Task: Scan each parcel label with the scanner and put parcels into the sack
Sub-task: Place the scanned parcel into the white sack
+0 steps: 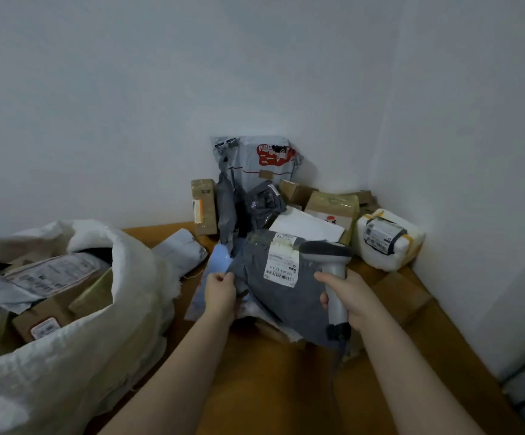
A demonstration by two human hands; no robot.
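While the right hand (353, 296) is wrapped around the grey pistol-grip scanner (333, 271), the left hand (222, 290) pinches the edge of a dark grey plastic mailer parcel (283, 296), white label up. Left lies the open white woven sack (76, 340); further parcels pile in the corner.

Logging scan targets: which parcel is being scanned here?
The dark grey bag, pinched by the left hand; the scanner in the right hand is by its white label.
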